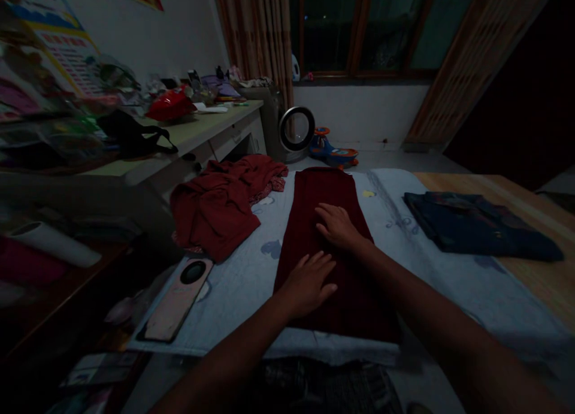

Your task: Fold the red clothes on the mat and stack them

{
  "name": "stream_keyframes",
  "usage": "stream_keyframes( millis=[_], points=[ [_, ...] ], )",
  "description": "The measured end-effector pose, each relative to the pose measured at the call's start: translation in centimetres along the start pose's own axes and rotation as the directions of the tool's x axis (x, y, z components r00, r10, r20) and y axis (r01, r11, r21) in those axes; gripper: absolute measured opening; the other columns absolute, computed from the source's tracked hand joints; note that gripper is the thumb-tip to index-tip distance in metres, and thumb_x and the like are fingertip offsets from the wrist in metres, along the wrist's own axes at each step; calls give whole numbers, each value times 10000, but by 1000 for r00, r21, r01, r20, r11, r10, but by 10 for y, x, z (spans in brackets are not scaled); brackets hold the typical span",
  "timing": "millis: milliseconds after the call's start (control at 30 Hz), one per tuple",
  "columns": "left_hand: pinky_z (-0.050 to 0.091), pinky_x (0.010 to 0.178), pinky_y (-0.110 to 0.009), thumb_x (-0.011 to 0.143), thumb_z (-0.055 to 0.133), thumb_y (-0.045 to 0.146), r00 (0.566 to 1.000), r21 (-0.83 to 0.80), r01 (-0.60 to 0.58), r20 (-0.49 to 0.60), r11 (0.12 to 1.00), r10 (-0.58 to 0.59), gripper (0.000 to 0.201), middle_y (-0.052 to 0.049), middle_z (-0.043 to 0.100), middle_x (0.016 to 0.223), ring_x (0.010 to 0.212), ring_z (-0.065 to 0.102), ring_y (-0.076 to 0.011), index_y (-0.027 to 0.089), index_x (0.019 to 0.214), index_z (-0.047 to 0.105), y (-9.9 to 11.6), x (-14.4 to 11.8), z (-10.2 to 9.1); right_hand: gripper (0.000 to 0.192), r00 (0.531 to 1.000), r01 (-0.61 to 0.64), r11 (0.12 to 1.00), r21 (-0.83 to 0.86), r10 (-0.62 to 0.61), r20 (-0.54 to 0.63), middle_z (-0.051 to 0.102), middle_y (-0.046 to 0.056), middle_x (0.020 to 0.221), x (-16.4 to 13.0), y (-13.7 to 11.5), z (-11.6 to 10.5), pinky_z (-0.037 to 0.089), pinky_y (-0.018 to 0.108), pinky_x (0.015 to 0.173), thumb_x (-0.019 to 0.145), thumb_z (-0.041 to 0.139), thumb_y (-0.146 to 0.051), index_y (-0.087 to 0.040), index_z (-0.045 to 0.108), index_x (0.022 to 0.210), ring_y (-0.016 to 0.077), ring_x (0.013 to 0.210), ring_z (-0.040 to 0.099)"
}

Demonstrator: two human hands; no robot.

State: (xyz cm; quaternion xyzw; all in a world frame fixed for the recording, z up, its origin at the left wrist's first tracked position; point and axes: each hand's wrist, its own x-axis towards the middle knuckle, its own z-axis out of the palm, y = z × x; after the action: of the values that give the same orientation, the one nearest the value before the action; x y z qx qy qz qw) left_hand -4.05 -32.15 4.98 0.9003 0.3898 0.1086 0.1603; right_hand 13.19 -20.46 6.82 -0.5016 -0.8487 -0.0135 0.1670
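Note:
A dark red garment (341, 300), folded into a long strip, lies flat on a light blue patterned cloth (242, 294). My left hand (309, 282) rests on its near left part with the fingers spread. Farther up the strip, my right hand (339, 225) lies on the fabric, fingers stretched out. Neither hand grips anything. To the left of the strip is a rumpled brick-red garment (220, 204). A folded dark blue garment (476, 225) sits at the right side of the table.
A smartphone (177, 303) lies on the cloth's left edge. Along the left wall runs a desk (229, 123) with a red bag (171, 105) and a black strapped item (135, 135). Beyond the table stand a ring-shaped fan (282, 129) and a blue-orange ride-on toy (335, 153).

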Motion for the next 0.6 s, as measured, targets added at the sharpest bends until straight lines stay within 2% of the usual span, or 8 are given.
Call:
stream_keyframes(
  millis=[167, 333, 467, 600],
  points=[
    [165, 1179, -481, 977, 359, 480, 1000, 18, -21, -1, 1000, 22, 531, -36, 294, 1566, 1460, 189, -227, 257, 1459, 354, -4, -4, 20, 448, 998, -45, 999, -14, 45, 37, 503, 158, 1394, -84, -1, 8, 335, 432, 1067, 914, 485, -286, -121, 515, 1329, 266, 1279, 444],
    [173, 1174, -472, 979, 368, 461, 998, 59, -26, -47, 998, 29, 514, -54, 329, 1551, 1450, 217, -221, 240, 1443, 380, -7, -3, 24, 419, 996, -91, 996, 22, 91, -13, 509, 148, 1385, -120, -9, 12, 334, 447, 1070, 916, 485, -259, -134, 522, 1314, 263, 1286, 434],
    [211, 1160, -468, 953, 454, 389, 995, 35, -16, -94, 999, 19, 463, -74, 377, 1522, 1419, 286, -233, 217, 1383, 448, 1, -6, 20, 383, 997, -45, 994, 102, 51, -54, 538, 135, 1325, -144, -31, -8, 361, 424, 1039, 886, 505, -207, -147, 552, 1261, 250, 1217, 465],
    [319, 1101, -426, 889, 540, 276, 983, -53, -64, -175, 997, 54, 342, -82, 502, 1387, 1294, 430, -229, 210, 1224, 547, 21, -26, 10, 367, 1000, 13, 986, 165, -17, 21, 570, 121, 1224, -172, -52, -32, 406, 413, 952, 873, 529, -241, -162, 562, 1230, 247, 1084, 500]
  ],
)
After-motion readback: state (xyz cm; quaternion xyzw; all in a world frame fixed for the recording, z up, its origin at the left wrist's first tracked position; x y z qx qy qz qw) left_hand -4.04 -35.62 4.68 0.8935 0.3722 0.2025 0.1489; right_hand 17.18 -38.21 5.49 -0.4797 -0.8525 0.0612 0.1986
